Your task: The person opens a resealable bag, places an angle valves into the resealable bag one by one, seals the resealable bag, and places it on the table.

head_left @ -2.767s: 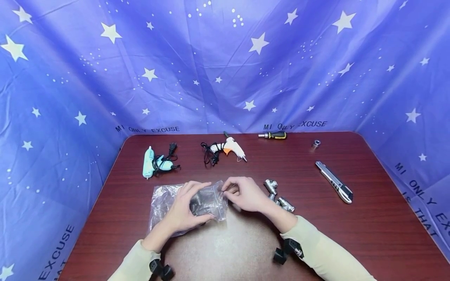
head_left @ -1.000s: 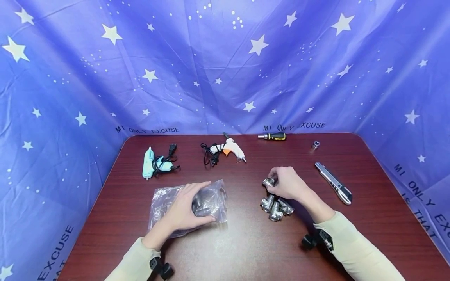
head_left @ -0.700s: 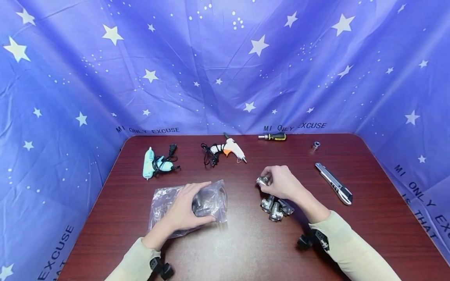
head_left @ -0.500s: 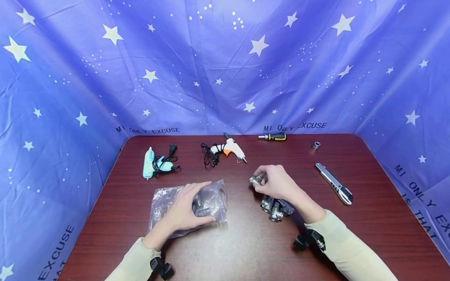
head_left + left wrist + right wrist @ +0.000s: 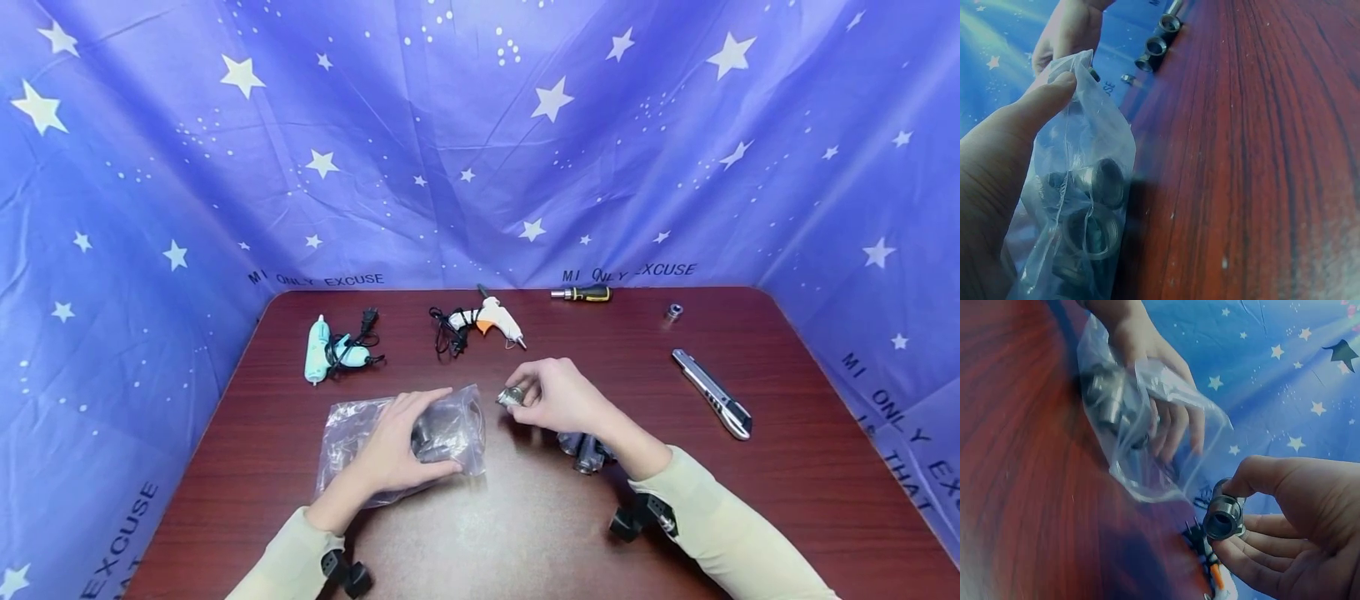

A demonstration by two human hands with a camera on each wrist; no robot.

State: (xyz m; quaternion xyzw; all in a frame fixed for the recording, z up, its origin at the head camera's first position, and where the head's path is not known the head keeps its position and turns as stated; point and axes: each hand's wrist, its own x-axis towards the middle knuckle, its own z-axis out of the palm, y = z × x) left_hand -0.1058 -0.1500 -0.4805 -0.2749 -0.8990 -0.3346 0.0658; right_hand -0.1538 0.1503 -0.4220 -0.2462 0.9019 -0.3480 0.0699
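Note:
My left hand (image 5: 393, 442) holds a clear plastic zip bag (image 5: 341, 425) near its mouth, thumb on one side and fingers on the other. Metal pipe fittings (image 5: 1100, 184) lie inside the bag, seen through the plastic in the left wrist view. Between thumb and fingers, my right hand (image 5: 566, 402) pinches one metal pipe fitting (image 5: 1224, 515), just right of the bag's mouth and apart from it. Below the right wrist, several more pipe fittings (image 5: 589, 458) sit on the table, partly hidden by the forearm.
Along the back of the table (image 5: 510, 533) lie a light blue glue gun (image 5: 318, 350), a white glue gun (image 5: 498, 317) with its black cord, a screwdriver (image 5: 585, 293) and a small metal socket (image 5: 673, 312). A utility knife (image 5: 712, 393) lies at the right.
My right hand went from the bag's mouth to the loose fittings, took one up and carried it left, back toward the bag. My left hand has stayed on the bag.

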